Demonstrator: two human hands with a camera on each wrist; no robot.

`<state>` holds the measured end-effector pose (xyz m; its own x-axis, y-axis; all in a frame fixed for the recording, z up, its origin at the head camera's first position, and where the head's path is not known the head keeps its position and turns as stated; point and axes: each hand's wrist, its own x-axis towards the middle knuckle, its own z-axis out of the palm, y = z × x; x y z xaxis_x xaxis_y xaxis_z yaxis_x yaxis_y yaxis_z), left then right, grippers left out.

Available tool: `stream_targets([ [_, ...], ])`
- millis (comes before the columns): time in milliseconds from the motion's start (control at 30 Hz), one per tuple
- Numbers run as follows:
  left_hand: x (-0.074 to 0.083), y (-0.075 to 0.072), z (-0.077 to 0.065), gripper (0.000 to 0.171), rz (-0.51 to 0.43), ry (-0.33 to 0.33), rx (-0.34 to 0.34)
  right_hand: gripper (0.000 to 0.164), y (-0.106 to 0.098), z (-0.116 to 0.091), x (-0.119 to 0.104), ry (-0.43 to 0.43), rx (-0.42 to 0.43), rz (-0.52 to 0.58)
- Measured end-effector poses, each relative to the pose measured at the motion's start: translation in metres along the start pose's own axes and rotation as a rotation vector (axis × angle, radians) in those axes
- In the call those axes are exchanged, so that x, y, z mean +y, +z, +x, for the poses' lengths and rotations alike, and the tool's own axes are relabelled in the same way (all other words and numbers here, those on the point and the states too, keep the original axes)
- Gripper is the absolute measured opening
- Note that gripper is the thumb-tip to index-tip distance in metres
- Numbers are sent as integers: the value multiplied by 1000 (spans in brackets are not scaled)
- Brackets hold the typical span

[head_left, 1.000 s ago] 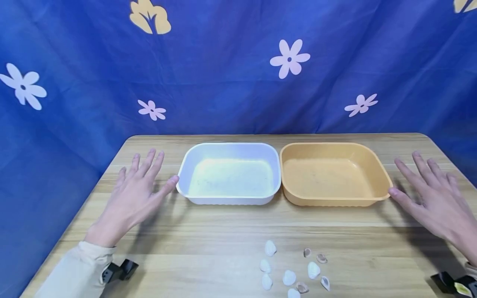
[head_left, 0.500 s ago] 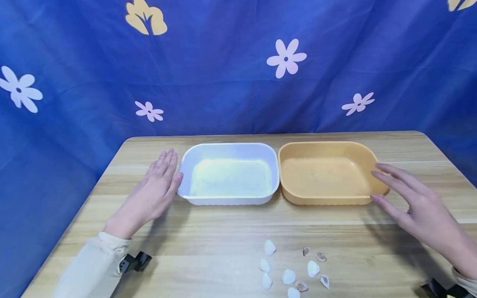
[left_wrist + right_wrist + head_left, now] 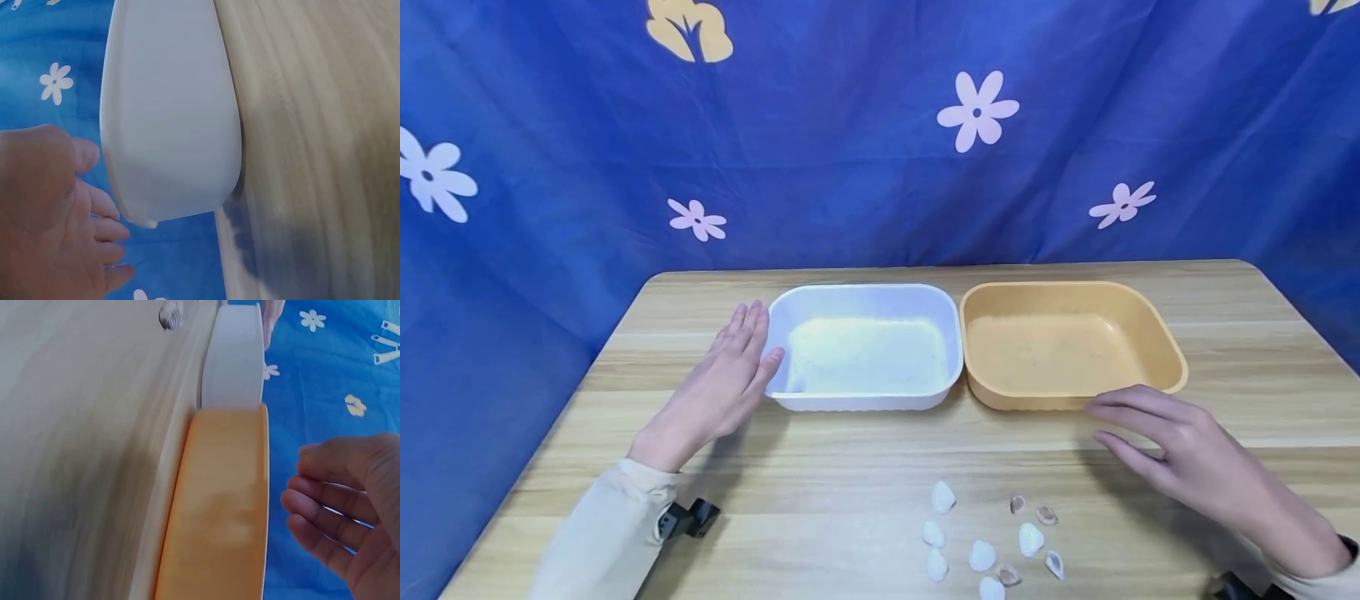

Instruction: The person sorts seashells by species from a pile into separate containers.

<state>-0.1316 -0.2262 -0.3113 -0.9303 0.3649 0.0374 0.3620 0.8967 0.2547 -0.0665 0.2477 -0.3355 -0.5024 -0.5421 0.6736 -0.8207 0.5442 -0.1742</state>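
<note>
My left hand [image 3: 715,392] is at the left end of a white plastic basin [image 3: 865,402], fingers straight and thumb over its rim in the head view. Whether it touches the rim is unclear; in the left wrist view the hand [image 3: 56,219] appears beside the basin wall [image 3: 169,125]. My right hand [image 3: 1187,454] hovers by the front right corner of an orange plastic basin [image 3: 1037,402], fingers loosely bent, holding nothing. The right wrist view has that hand [image 3: 350,512] apart from the orange wall [image 3: 212,506]. Both basins contain nothing visible.
White seashells [image 3: 1030,540] and smaller brownish shells [image 3: 1047,515], several in all, lie scattered on the wooden table [image 3: 820,483] in front of the basins. Both basins stand side by side. A blue flowered cloth [image 3: 850,167] hangs behind the table.
My right hand has moved left and nearer, from the orange basin's right end to its front corner, its fingers bending. My left hand has shifted slightly right, its spread fingers closing together.
</note>
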Motion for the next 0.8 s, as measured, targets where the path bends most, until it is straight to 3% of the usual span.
stream_targets([
  [433,-1,10,2,66,-13,-2,-22,35,27,11,-21,-134,-186,38],
  [633,-2,12,4,67,-14,-17,-36,14,44,24,-32,-141,-318,109],
  [800,-2,12,5,68,-19,-27,-44,24,56,34,-40,-165,-392,108],
])
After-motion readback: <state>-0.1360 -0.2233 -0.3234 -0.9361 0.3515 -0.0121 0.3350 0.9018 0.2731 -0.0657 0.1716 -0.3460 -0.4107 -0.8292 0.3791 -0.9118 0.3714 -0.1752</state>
